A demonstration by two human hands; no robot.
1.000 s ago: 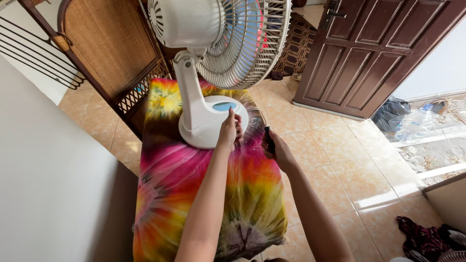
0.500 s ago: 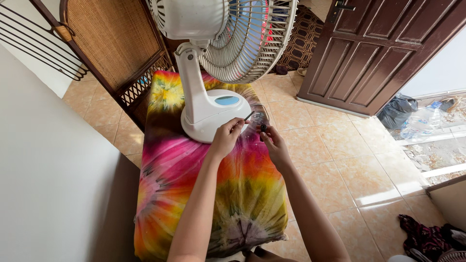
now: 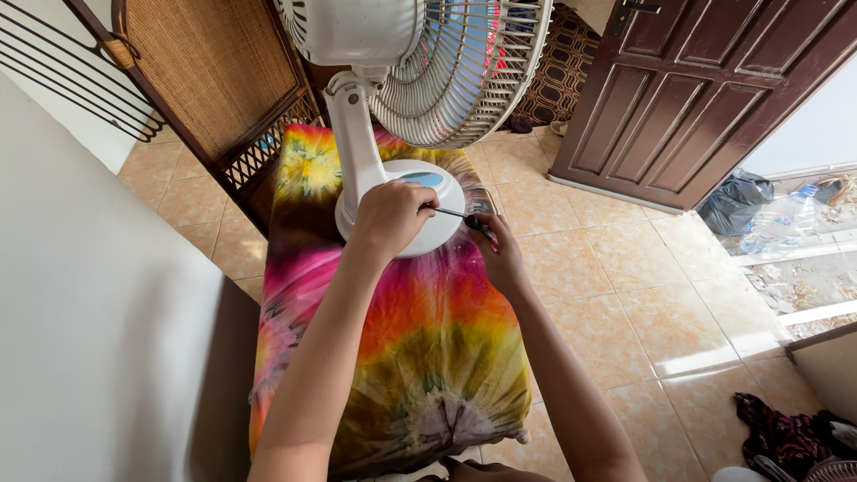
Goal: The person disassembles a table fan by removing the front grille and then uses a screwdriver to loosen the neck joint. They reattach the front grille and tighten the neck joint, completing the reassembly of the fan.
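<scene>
A white table fan (image 3: 393,98) stands on a surface draped with a tie-dye cloth (image 3: 420,357). Its round white base (image 3: 433,214) carries a blue oval panel. My left hand (image 3: 388,217) rests over the near side of the base, fingers pinching the thin metal shaft of a screwdriver (image 3: 455,214). Just right of the base, my right hand (image 3: 500,254) grips the screwdriver's dark handle. The tool lies roughly level between the two hands, over the base's edge.
A cane-panelled wooden screen (image 3: 214,80) stands behind on the left, a white wall (image 3: 80,312) close at left. A dark brown door (image 3: 705,98) is at right over a tiled floor (image 3: 643,312). Dark clothes (image 3: 786,433) lie at lower right.
My left hand came off the base's top and took the screwdriver's shaft. My right hand shifted slightly with the handle. The camera view moved a little closer.
</scene>
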